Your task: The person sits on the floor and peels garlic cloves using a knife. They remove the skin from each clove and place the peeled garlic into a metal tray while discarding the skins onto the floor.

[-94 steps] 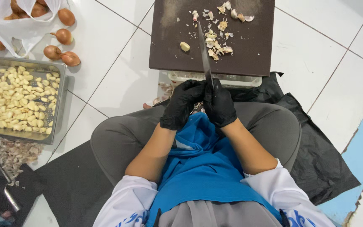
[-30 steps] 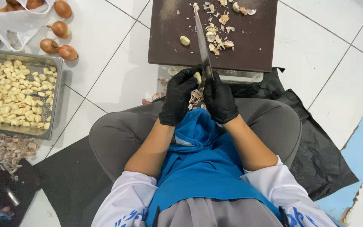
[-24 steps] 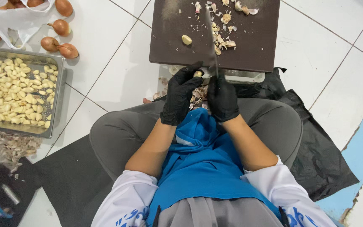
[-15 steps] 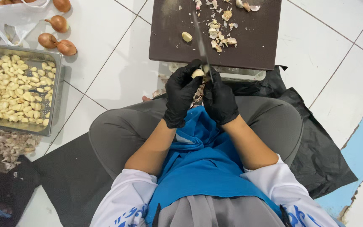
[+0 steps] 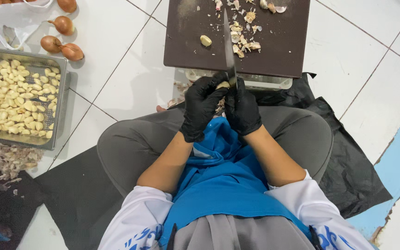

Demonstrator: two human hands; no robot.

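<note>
- Your left hand (image 5: 203, 105) pinches a garlic clove (image 5: 222, 85); your right hand (image 5: 242, 109) grips the knife (image 5: 228, 46).
- Peeled cloves nearly fill the metal tray (image 5: 57, 107); skins litter the cutting board (image 5: 186, 41).

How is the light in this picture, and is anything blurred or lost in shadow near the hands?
Head view: soft, even light, with faint glare on the white floor tiles; the cutting board throws a soft shadow toward the knees. The knife and the tray of peeled garlic look sharp. The black gloves hide detail: the left hand and right hand merge around the garlic clove.
</note>
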